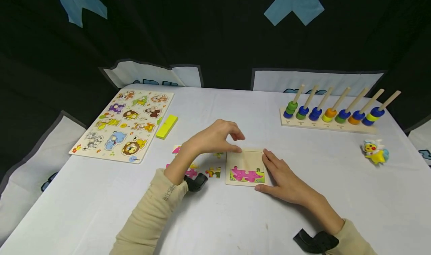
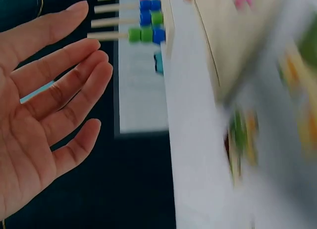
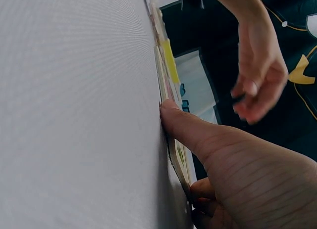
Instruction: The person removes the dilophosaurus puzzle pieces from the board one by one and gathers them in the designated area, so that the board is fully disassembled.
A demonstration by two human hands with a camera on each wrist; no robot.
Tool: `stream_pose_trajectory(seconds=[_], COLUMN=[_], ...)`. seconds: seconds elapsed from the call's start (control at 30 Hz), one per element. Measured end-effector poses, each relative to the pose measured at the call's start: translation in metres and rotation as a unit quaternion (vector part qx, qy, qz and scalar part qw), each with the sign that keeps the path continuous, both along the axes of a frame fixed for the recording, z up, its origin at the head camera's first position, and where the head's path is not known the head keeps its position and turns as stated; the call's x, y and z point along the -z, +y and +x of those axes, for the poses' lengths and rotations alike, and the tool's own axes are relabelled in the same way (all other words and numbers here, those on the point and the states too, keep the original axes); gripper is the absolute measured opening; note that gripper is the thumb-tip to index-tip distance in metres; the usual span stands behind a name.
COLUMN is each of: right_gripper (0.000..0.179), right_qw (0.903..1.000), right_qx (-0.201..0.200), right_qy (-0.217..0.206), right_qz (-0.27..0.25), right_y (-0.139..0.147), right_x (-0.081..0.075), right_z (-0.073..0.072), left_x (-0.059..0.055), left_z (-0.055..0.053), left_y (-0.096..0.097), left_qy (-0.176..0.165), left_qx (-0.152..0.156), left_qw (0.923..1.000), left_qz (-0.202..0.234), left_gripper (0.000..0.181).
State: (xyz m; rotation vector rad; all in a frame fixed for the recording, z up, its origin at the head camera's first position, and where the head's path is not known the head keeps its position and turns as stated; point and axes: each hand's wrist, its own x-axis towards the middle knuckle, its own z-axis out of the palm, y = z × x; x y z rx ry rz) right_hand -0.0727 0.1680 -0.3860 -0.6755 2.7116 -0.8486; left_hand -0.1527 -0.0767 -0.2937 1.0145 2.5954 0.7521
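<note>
A small square wooden puzzle tray (image 1: pixel 247 159) lies on the table. Pink and green jigsaw pieces (image 1: pixel 247 175) fill its near part. With fingers along the right side and thumb at the near edge, my right hand (image 1: pixel 283 178) holds the tray; the right wrist view shows that thumb (image 3: pixel 183 120) against the edge. Over the tray's far left corner hovers my left hand (image 1: pixel 217 137), fingers loosely bent and nothing in them. The left wrist view shows its bare palm (image 2: pixel 25 135). Several loose jigsaw pieces (image 1: pixel 213 172) lie left of the tray, some hidden by my left forearm.
An animal picture board (image 1: pixel 114 129) lies at the far left, with a yellow block (image 1: pixel 166 126) beside it. At the far right stands a wooden rack with pegs (image 1: pixel 328 126) bearing coloured beads. A small yellow and white figurine (image 1: pixel 375 152) stands near the right edge.
</note>
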Motion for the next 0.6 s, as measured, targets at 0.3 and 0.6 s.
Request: stream_pose_trajectory(seconds=[0.3,0.6], right_gripper=[0.096,0.094], right_qw=[0.9999,0.9999], right_qx=[-0.009,-0.012], right_qy=[-0.004,0.004], right_qz=[-0.005,-0.009], right_y=[0.001,0.004], right_x=[0.0,0.0], right_z=[0.0,-0.001], left_x=[0.016,0.036], left_z=[0.001,0.01], left_y=[0.052,0.067], left_qy=[-0.03,-0.038], left_qx=[0.037,0.02], left_qw=[0.9977,0.9881], left_qz=[-0.048,-0.148], left_gripper=[0.03,0.021])
